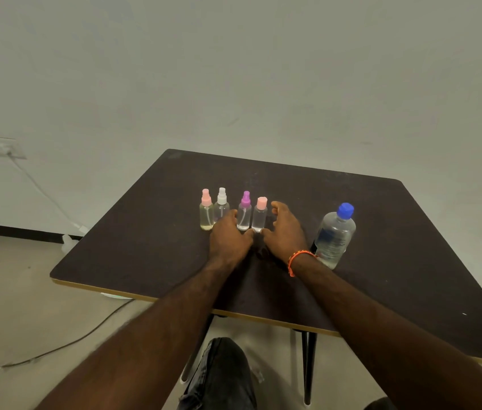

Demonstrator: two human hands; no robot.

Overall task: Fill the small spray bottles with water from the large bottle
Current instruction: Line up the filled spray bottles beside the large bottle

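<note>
Dark brown table [382,291] with a pale edge strip, set on a beige floor against a plain off-white wall. Nearest the camera: a knee in dark jeans [222,377] under the table's front edge, and both bare forearms reaching forward over the top.

Left hand [229,238]: palm down on the table, fingers loosely bent, fingertips at the bases of the spray bottles; holds nothing. Right hand [285,229]: fingers spread and curved, cupped open just right of the row, gripping nothing. Orange bracelet [299,258] on the right wrist. The two thumbs nearly meet in front of the bottles.

Just beyond the hands, four small clear spray bottles upright in a row, all capped. Left to right: pink-topped bottle [206,214], yellowish liquid in it; white-topped bottle [221,205]; purple-topped bottle [244,213]; bottle with flat pink cap [260,216]. Fill level of the last three unclear.

Large water bottle [335,235], blue cap on, upright to the right of the right hand, apart from it.

Far left: wall socket [0,147], with a white cable [44,193] trailing to the floor.
</note>
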